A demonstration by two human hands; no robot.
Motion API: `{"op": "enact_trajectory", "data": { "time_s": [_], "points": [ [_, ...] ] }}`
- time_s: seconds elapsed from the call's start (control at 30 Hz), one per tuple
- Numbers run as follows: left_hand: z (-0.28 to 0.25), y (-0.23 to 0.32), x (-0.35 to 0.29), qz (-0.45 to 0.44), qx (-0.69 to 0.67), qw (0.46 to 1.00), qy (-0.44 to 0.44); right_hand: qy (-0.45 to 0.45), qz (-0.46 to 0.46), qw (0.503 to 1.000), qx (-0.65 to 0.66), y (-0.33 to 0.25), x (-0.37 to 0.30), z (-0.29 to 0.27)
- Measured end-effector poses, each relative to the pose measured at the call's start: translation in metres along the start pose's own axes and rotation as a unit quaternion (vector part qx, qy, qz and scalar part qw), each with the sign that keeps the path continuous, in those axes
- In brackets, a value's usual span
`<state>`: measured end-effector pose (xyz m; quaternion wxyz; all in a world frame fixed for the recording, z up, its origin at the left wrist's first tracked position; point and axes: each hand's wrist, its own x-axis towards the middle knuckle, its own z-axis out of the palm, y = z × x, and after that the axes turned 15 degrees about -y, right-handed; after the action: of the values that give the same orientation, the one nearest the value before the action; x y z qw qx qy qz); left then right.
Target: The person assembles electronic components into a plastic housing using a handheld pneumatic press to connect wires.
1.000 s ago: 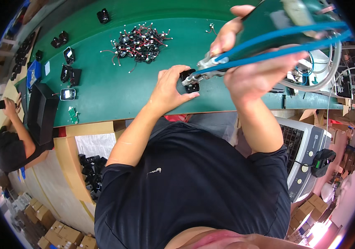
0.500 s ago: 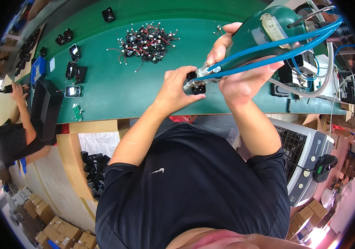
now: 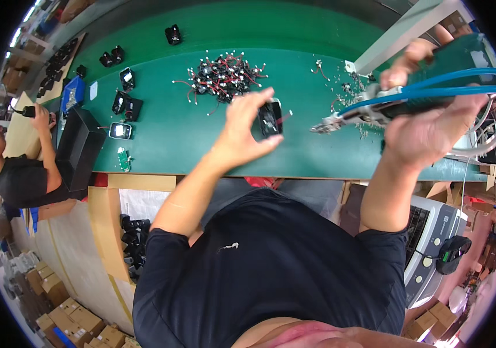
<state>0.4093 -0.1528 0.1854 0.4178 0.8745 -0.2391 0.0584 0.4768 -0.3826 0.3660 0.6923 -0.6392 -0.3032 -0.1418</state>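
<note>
Presumably mid-trim, the left hand (image 3: 242, 130) is clamping the black housing (image 3: 269, 120) between fingers at the desk (image 3: 317, 161), the right hand (image 3: 424, 136) is gripping an air nipper (image 3: 376, 114), and further cutting is needing alignment.

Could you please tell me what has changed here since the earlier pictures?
The right hand has drawn the green tool with blue hoses to the right, so its metal tip is now clear of the black housing; scattered pale bits show beside it. The left hand stays at the housing, and the pile of wired parts lies as before.
</note>
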Motion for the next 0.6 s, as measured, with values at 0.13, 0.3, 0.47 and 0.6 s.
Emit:
{"op": "enact_trajectory", "data": {
  "time_s": [0.13, 0.3, 0.47, 0.6],
  "points": [
    [-0.091, -0.041, 0.068, -0.087, 0.222, 0.971, 0.029, 0.006, -0.017, 1.000, -0.016, 0.010, -0.014, -0.013],
    [-0.142, -0.155, 0.148, -0.235, 0.302, 0.921, -0.070, 0.015, 0.013, 0.996, -0.091, 0.020, -0.040, -0.009],
    [-0.136, -0.217, 0.148, -0.296, 0.293, 0.896, -0.155, 0.124, -0.244, 0.822, -0.500, 0.018, -0.074, -0.002],
    [-0.146, -0.169, 0.133, -0.248, 0.377, 0.889, -0.082, -0.218, -0.019, 0.918, -0.331, 0.061, -0.097, 0.046]
  ]
}}
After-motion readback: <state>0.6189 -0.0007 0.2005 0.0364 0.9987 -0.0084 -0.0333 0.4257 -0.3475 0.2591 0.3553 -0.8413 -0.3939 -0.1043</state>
